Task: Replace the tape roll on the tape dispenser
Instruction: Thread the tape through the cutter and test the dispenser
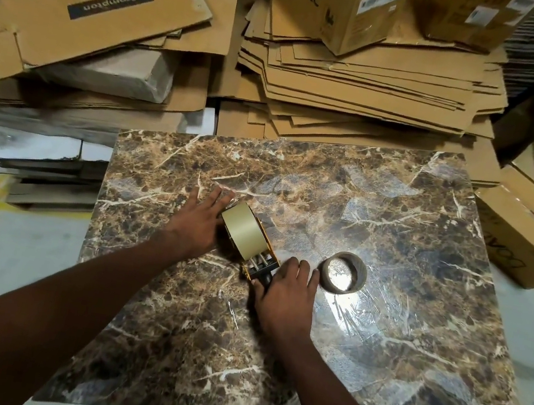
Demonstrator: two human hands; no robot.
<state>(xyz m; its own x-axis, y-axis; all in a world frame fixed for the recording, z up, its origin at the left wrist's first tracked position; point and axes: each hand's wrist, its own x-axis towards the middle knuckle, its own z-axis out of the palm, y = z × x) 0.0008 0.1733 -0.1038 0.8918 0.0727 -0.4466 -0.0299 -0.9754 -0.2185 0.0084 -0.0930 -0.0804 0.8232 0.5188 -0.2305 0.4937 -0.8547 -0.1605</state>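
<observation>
A tape dispenser [261,264] with a gold frame lies on the brown marble-pattern tabletop [376,340]. A full roll of tan tape [245,235] sits on its spindle. My left hand [199,218] rests flat against the left side of the roll, fingers stretched out. My right hand [288,295] covers the dispenser's handle end and holds it down. An empty brown cardboard tape core [343,272] lies on its side just right of my right hand, not touched.
Stacks of flattened cardboard [363,85] and boxes [339,8] crowd the far side. More boxes [528,227] stand at the right edge. Flat packs [53,184] lie at the left, beside grey floor with yellow lines.
</observation>
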